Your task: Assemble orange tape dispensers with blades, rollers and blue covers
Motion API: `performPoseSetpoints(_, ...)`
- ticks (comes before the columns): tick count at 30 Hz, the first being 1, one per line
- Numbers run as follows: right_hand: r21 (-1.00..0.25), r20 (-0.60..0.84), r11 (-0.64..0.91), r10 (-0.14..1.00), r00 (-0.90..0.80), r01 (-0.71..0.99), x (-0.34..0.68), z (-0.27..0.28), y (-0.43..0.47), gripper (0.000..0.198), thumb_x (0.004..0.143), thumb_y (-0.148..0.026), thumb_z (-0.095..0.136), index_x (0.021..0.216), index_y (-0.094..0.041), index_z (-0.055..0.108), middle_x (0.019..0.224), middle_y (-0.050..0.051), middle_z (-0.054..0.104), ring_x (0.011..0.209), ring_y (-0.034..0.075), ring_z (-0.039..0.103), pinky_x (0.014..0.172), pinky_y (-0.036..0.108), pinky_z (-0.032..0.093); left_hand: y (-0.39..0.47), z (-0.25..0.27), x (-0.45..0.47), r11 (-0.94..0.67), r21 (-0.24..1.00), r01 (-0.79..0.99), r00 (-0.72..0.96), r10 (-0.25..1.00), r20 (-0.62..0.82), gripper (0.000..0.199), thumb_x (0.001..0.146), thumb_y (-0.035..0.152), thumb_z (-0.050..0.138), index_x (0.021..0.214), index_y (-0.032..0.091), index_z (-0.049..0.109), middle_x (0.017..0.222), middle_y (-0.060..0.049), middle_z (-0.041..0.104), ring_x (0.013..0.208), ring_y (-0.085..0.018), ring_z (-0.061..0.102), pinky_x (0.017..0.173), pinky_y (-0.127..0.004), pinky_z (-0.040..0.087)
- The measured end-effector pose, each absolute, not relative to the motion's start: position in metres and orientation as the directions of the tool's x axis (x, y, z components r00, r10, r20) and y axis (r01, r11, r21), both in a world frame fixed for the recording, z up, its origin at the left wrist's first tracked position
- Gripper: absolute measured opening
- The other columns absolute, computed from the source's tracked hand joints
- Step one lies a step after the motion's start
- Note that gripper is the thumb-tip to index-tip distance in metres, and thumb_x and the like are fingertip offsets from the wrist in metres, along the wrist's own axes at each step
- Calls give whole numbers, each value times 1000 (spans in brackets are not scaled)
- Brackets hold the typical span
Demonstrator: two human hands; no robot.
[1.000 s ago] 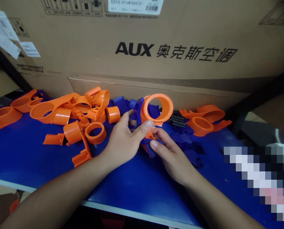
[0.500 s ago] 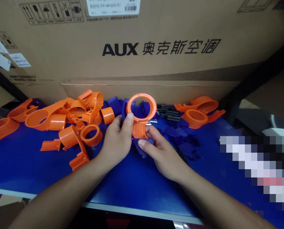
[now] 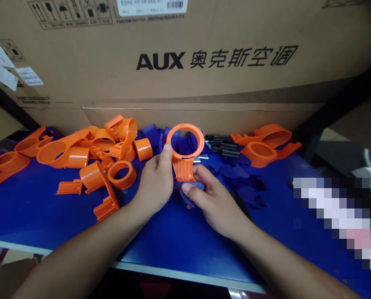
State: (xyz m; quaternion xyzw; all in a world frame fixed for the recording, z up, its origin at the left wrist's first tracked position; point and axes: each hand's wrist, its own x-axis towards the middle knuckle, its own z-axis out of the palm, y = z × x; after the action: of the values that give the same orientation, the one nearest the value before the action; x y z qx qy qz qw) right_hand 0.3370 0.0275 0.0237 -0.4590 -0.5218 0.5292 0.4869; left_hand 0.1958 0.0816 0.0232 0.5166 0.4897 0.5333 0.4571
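Centrally, blue shelf extends from front edge to left hand, clamped on orange tape dispenser, ring uppermost, long axis near-vertical; right hand pinches blue piece below.

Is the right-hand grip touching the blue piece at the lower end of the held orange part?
Touching. The head view shows it: the right-hand grip has its thumb lying across the blue piece, with no visible gap.

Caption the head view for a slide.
Left hand grips an orange ringed part, right hand pinching a blue piece at its base, before an AUX box.
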Motion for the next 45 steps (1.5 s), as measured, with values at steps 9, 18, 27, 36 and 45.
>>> performPoseSetpoints(9, -997, -38, -44, 995, -97, -58, 334, 24, 27, 28, 86, -39, 78, 101, -26, 59, 87, -1, 60, 72, 17, 55, 61, 32, 53, 82, 20, 196, -100, 994, -33, -29, 995, 99, 60, 99, 75, 55, 78, 21, 74, 72, -7, 70, 93, -29, 68, 93, -39, 53)
performPoseSetpoints(18, -961, -41, -58, 997, -67, -272, 335, 8, 31, 34, 82, -39, 85, 105, -25, 64, 89, -1, 69, 78, 17, 65, 76, 34, 56, 80, 20, 196, -27, 998, 54, 100, 995, 21, 67, 102, 77, 44, 86, 21, 76, 84, -9, 74, 89, -30, 69, 90, -42, 53)
performPoseSetpoints(27, -913, -66, -52, 998, 20, -406, 351, 25, 34, 33, 78, -36, 87, 104, -24, 68, 95, 2, 75, 79, 18, 69, 78, 36, 63, 80, 22, 172, -794, 538, 282, 328, 607, 724, 52, 102, 37, 66, 151, 26, 53, 153, -16, 49, 141, -31, 52, 115, -45, 49)
performPoseSetpoints(36, -924, -81, -71, 997, 9, -375, 353, 26, 35, 41, 74, -39, 90, 103, -21, 67, 89, 0, 77, 81, 18, 75, 83, 36, 63, 98, 34, 157, -905, 61, 422, 585, 323, 744, 19, 101, 25, 71, 120, 27, 73, 143, -10, 65, 121, -26, 60, 101, -42, 53)
performPoseSetpoints(45, -961, -50, -51, 999, -14, -272, 351, 24, 33, 41, 74, -33, 89, 101, -21, 61, 81, -2, 75, 71, 14, 66, 72, 31, 55, 97, 32, 160, -962, 63, 267, 544, 204, 814, 13, 102, 13, 67, 111, 21, 74, 105, -4, 81, 88, -16, 66, 78, -33, 54)
